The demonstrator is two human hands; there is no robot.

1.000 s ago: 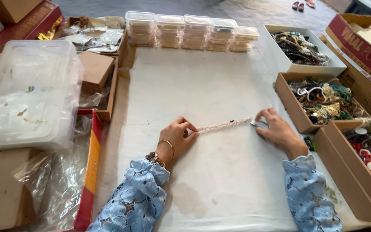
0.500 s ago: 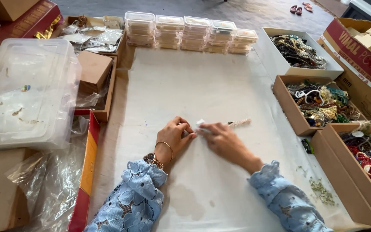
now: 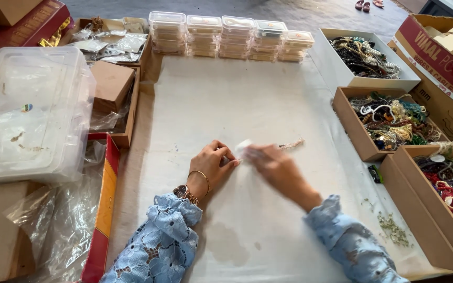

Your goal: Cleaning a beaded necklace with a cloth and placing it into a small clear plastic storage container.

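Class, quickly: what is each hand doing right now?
Left hand: fingers pinched shut on the pale bead strand.
Right hand: blurred, on the strand; grip cannot be told.

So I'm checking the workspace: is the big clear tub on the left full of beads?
No, the clear tub holds only a few small scraps; the beads fill the cardboard boxes on the right.

Blue lace sleeves (image 3: 158,246), gold bangle (image 3: 203,178)

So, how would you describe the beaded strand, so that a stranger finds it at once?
Start at the white cloth in the middle. Both hands meet near its centre; the pale strand lies stretched out just beyond the right hand. Unlike the tangled jewellery in the boxes on the right, it lies alone.
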